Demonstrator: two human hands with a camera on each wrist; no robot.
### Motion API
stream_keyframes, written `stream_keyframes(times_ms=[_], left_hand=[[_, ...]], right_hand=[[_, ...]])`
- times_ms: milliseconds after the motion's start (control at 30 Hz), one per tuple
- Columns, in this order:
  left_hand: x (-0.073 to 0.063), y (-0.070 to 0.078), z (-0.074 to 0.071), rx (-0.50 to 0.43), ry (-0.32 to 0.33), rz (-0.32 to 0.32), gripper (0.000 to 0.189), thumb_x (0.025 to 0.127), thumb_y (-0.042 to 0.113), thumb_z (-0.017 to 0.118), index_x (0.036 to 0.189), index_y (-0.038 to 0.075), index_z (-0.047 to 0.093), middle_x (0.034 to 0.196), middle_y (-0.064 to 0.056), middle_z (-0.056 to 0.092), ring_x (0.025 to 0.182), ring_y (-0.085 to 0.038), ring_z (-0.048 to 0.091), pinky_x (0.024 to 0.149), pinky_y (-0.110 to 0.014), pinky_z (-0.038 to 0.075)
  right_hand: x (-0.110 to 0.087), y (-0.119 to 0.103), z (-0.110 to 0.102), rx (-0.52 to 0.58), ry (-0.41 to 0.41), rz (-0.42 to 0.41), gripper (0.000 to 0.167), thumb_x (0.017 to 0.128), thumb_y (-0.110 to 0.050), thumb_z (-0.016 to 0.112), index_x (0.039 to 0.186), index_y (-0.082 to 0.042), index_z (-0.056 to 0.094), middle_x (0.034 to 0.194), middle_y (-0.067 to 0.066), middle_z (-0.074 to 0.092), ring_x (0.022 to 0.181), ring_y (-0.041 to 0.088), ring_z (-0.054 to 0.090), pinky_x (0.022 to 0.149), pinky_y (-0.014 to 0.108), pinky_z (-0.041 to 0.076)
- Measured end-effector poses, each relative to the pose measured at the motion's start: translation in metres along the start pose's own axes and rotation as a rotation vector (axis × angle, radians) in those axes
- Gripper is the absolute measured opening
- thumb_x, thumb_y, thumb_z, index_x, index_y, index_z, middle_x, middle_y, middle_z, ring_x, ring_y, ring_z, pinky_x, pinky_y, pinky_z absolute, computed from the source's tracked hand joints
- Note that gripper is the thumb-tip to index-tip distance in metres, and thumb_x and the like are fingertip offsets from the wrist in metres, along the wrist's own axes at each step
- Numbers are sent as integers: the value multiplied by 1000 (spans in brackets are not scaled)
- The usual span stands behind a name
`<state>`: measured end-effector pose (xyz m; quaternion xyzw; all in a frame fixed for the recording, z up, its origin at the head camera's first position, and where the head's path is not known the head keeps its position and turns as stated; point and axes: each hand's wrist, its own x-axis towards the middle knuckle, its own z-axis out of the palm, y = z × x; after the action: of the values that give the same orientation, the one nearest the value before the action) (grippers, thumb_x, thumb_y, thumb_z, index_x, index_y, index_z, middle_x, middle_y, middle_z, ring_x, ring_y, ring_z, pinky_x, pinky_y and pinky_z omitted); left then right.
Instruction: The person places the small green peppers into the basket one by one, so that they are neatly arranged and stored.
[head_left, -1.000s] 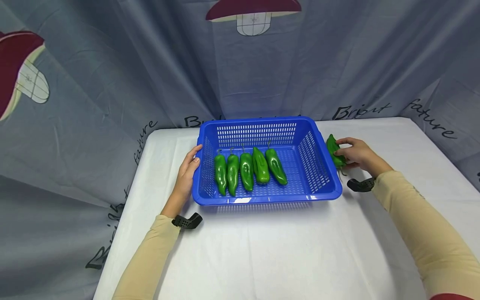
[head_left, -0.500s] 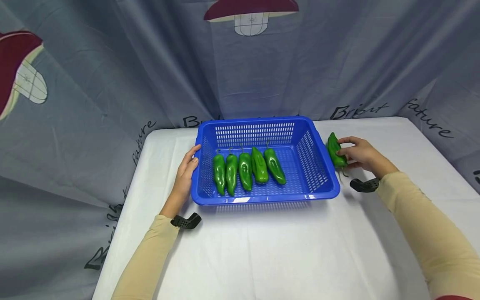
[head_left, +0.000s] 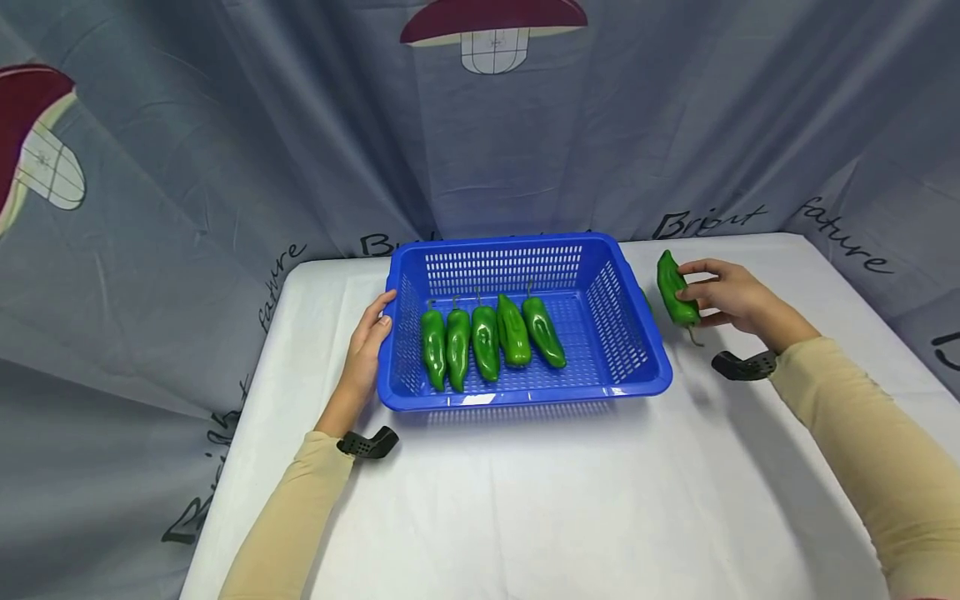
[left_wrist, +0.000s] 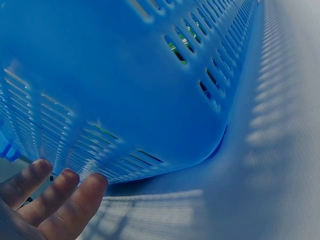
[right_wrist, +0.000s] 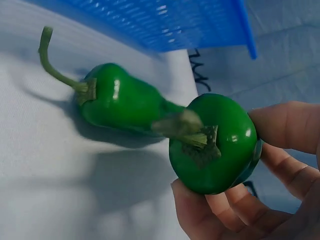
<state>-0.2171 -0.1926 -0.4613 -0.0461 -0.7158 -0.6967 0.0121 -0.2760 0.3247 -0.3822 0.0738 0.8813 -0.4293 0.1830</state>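
Note:
In the head view, a blue plastic basket (head_left: 525,399) stands on the white-covered table with several green peppers (head_left: 486,343) lying side by side inside. My left hand (head_left: 363,354) rests against its left rim, fingertips and thumb tip at the edge. The left wrist view has three fingers (left_wrist: 82,202) extended by the slotted wall. Right of the basket, my right hand (head_left: 738,298) pinches a green pepper (head_left: 673,287) between thumb and fingers, stem toward me, raised over the table. Another green pepper (right_wrist: 120,97) lies on the cloth beside the basket, mostly hidden by the rim in the head view.
White cloth (head_left: 510,508) covers the table in front of the basket. A grey curtain (head_left: 622,150) with printed lamps and lettering hangs close behind the table and along its sides. Each wrist wears a black camera mount (head_left: 367,443).
My right hand has lifted the pepper off the cloth and shifted slightly right and away from the basket. My left hand stays at the basket's rim. The whole view has drifted slightly left.

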Motion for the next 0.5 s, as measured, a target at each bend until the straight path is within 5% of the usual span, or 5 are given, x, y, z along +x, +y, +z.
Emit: stream_keyframes(times_ms=[500], left_hand=[[-1, 2, 1, 15, 4, 11, 49, 109, 20, 32, 158, 12, 35, 169, -6, 25, 155, -28, 26, 127, -49, 22]], right_hand=[[-23, -46, -1, -18, -52, -80, 65, 103, -18, 57, 158, -3, 25, 149, 33, 40, 89, 7, 64, 81, 40, 62]])
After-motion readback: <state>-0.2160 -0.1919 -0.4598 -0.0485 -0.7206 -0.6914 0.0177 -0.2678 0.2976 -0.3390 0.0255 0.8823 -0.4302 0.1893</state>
